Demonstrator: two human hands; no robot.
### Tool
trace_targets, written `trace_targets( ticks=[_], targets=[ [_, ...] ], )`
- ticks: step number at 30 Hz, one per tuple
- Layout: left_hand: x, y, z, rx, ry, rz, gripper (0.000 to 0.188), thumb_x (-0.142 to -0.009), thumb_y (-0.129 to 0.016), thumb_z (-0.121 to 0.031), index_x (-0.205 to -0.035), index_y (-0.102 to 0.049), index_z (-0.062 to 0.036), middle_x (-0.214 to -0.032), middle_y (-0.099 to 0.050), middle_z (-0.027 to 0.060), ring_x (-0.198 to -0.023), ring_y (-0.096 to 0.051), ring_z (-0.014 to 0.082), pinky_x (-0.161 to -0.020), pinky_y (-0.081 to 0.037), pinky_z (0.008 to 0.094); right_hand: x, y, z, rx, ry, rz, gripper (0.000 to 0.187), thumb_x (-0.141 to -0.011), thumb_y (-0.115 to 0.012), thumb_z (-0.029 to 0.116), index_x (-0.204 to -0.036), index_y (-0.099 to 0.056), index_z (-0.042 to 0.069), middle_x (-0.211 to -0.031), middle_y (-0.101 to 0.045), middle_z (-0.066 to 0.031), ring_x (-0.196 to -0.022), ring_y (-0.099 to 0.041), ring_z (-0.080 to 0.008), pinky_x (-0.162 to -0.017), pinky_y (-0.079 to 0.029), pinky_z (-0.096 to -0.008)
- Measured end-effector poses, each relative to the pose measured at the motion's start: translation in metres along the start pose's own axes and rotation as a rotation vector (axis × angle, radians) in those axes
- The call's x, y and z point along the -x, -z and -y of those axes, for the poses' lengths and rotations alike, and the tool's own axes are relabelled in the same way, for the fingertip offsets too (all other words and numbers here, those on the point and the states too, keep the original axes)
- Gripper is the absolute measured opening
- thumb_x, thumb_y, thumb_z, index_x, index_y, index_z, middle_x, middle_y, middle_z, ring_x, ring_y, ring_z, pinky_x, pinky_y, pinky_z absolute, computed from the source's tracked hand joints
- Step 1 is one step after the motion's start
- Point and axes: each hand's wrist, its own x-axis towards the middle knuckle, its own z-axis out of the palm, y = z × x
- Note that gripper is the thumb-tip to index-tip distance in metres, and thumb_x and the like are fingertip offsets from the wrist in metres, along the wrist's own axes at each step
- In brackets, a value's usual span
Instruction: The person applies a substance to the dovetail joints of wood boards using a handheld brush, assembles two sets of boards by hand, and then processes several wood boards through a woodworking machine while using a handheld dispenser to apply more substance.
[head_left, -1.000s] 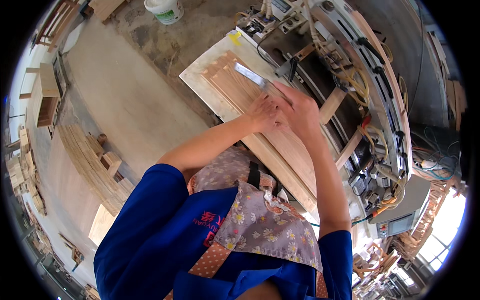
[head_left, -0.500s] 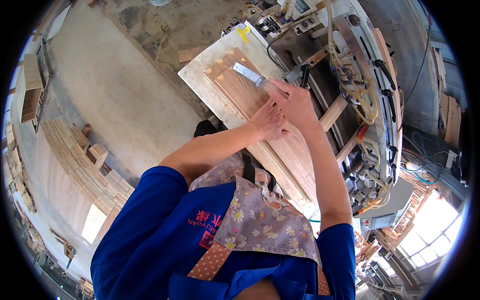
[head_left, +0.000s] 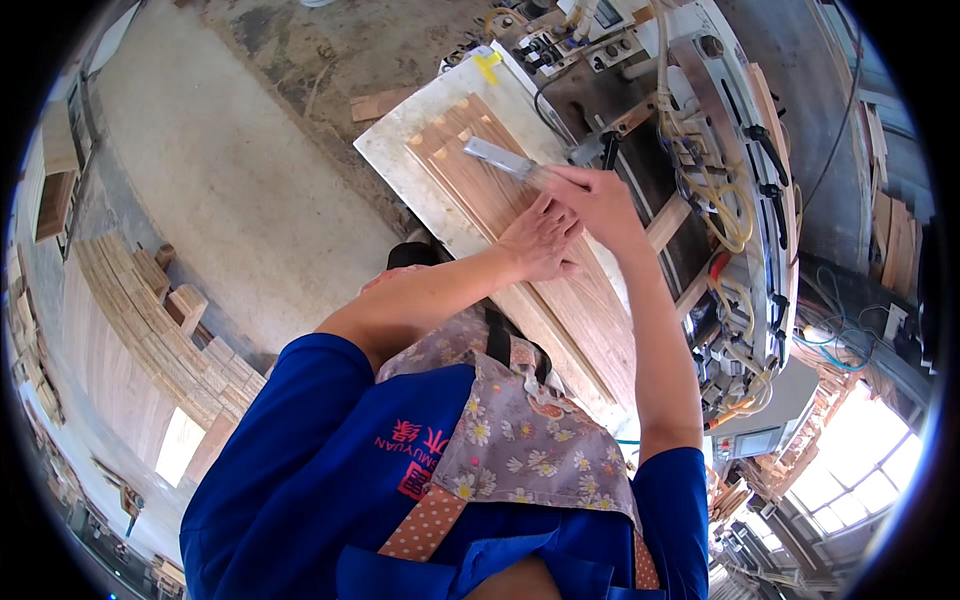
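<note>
My right hand (head_left: 600,207) is closed around the handle of a chisel (head_left: 497,158). The chisel's broad, flat metal blade points to the far left, over the far part of a wooden panel. My left hand (head_left: 541,240) lies on the panel (head_left: 585,305) just below the right one, with its fingers stretched out toward the right hand. Some of its fingertips are hidden. The panel is long and brown, with several pale rounded marks near its far end. It rests on a white worktable (head_left: 385,140), and a long groove or gap runs along its left side.
Close on the right stands a machine (head_left: 720,150) with yellowish hoses, black levers and metal rails. Stacked wooden strips (head_left: 150,330) are at the left. A small wooden board (head_left: 382,104) lies on the floor beyond the table. An open wooden box (head_left: 57,175) sits at the far left.
The chisel's blade has swung slightly, its tip now a little nearer to me. My right hand has shifted slightly to the right; my left hand stays on the panel.
</note>
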Motion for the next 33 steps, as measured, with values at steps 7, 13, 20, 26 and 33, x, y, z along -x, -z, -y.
trace_targets(
  ticks=[7, 13, 20, 26, 33],
  targets=[
    [0.0, 0.0, -0.001, -0.042, -0.019, -0.064, 0.077, -0.086, -0.041, -0.062, -0.133, -0.044, -0.0003, -0.14, -0.041, 0.013, -0.136, -0.025, 0.0283, -0.114, -0.004, 0.0483, -0.003, 0.012, 0.019, 0.06, 0.059, -0.019, 0.033, -0.081, -0.064, 0.028, -0.106, -0.07, 0.008, -0.07, -0.066, -0.009, -0.062, -0.062, -0.0138, -0.063, -0.049, -0.0276],
    [0.0, -0.002, -0.003, -0.055, -0.022, -0.054, 0.076, -0.086, -0.04, -0.062, -0.13, -0.047, 0.0003, -0.138, -0.043, 0.0132, -0.135, -0.026, 0.0285, -0.114, -0.005, 0.0492, 0.001, 0.021, 0.011, 0.072, -0.036, 0.033, 0.035, -0.083, -0.065, 0.026, -0.11, -0.069, 0.004, -0.06, -0.057, -0.001, -0.055, -0.051, -0.0048, -0.052, -0.041, -0.0231],
    [0.0, 0.003, -0.006, -0.096, -0.015, -0.038, 0.076, -0.086, -0.039, -0.062, -0.129, -0.048, -0.0003, -0.139, -0.042, 0.0126, -0.136, -0.025, 0.029, -0.114, -0.006, 0.0492, -0.001, 0.016, 0.017, 0.041, 0.045, -0.013, 0.033, -0.082, -0.065, 0.027, -0.109, -0.069, 0.008, -0.067, -0.064, -0.0063, -0.058, -0.058, -0.0107, -0.058, -0.047, -0.0257],
    [0.001, -0.002, -0.007, -0.05, -0.017, -0.041, 0.076, -0.086, -0.04, -0.063, -0.128, -0.049, -0.0006, -0.138, -0.042, 0.0128, -0.135, -0.026, 0.0295, -0.114, -0.006, 0.0494, 0.002, 0.017, 0.0, 0.063, -0.013, 0.018, 0.033, -0.082, -0.066, 0.026, -0.11, -0.069, 0.007, -0.069, -0.065, -0.0073, -0.06, -0.059, -0.0093, -0.059, -0.048, -0.0265],
    [0.001, 0.0, -0.007, -0.067, -0.028, -0.067, 0.077, -0.086, -0.039, -0.063, -0.13, -0.047, 0.0002, -0.14, -0.041, 0.0127, -0.136, -0.024, 0.0297, -0.114, -0.006, 0.0493, 0.007, 0.009, 0.024, 0.289, 0.184, -0.113, 0.031, -0.084, -0.064, 0.025, -0.113, -0.068, 0.016, -0.08, -0.068, -0.0098, -0.065, -0.061, -0.0167, -0.065, -0.048, -0.0284]
  ],
)
